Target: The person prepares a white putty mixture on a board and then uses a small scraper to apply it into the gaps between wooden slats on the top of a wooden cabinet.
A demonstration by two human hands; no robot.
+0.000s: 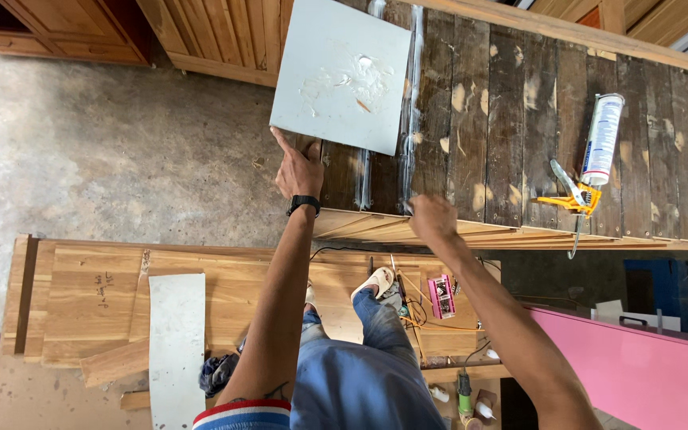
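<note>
Left hand (299,171) fingers grip grey tile (342,73) corner at seven o'clock, steadying it. Right hand (431,217) clenched on glue-streaked boards (511,119); caulk gun (591,159) parked three o'clock.

Pale grey sq. panel (342,76), glue smears on top, flat on dark planks, corner overhanging

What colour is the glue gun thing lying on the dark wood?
The caulking gun has a yellow-orange frame and holds a white tube; the head view shows it.
</note>
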